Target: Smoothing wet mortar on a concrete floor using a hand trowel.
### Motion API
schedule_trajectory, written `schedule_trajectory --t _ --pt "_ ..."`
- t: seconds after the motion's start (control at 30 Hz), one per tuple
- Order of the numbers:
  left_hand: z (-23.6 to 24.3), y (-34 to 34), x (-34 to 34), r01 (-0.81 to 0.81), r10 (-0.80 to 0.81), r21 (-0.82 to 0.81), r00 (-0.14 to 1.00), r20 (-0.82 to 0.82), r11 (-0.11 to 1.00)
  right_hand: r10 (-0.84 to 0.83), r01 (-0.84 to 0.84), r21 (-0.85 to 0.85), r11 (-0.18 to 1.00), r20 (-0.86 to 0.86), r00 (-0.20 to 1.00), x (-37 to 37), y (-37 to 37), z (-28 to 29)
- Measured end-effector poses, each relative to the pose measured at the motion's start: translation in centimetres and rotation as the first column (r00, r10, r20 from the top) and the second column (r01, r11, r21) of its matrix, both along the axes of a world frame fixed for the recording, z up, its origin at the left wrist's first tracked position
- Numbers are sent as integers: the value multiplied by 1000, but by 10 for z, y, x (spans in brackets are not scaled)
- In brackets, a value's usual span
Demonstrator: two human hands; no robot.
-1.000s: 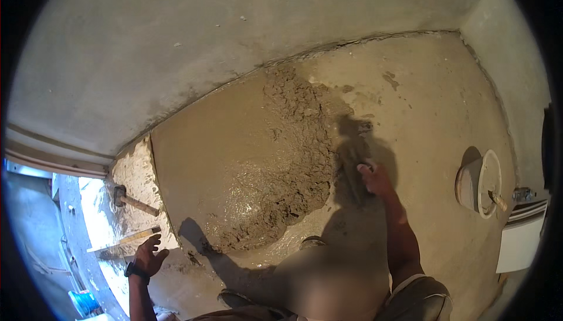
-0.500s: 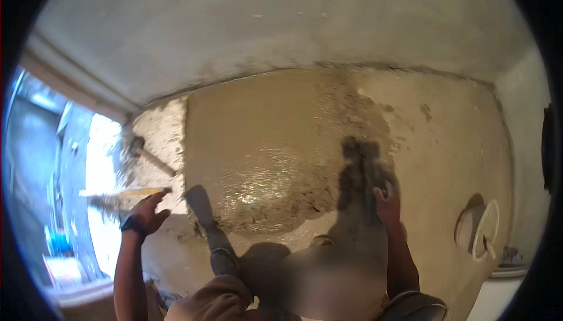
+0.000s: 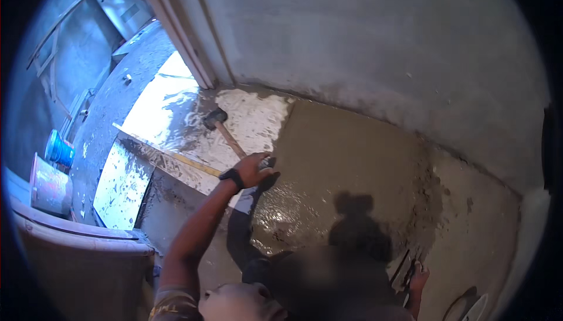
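Observation:
My left hand (image 3: 253, 168) is bent round a small dark object I cannot make out, beside the handle of a rubber mallet (image 3: 214, 118) lying on white mud-smeared tiles (image 3: 248, 111). A yellow straightedge (image 3: 193, 162) lies across the tiles behind my left wrist. My right hand (image 3: 420, 274) grips a trowel (image 3: 403, 269) low at the right, over the wet grey mortar (image 3: 346, 142). The smooth mortar bed borders the tiles, with rougher mortar toward the right.
Plastered walls (image 3: 381, 28) rise behind and at right. A doorway frame (image 3: 182, 39) opens left onto a lit area with a blue bucket (image 3: 58, 147) and a pale bucket (image 3: 50, 186). A white bucket (image 3: 474, 306) is at lower right, partly cut off.
The view has swung toward the doorway. My left hand has moved forward to beside the mallet handle. The rough mortar mound looks flatter, and my right hand sits lower in view.

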State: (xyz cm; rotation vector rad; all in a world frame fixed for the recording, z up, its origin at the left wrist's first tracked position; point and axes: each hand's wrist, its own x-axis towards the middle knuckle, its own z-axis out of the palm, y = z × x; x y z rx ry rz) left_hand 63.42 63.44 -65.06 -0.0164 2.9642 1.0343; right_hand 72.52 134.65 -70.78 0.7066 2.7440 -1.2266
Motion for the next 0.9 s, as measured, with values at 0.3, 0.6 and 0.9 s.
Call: schedule_trajectory --t 0.3,0.6,0.9 --pt "-49 -25 -83 -257 330 -371 932 150 892 -230 203 -314 927 -52 972 -7 -92 99" --pt "-47 -33 -126 -197 276 -330 937 212 923 97 16 -676 736 129 987 -83 -137 138" --pt "-48 -40 -116 -257 335 -376 929 159 890 368 -290 -571 768 23 929 -197 -350 155"
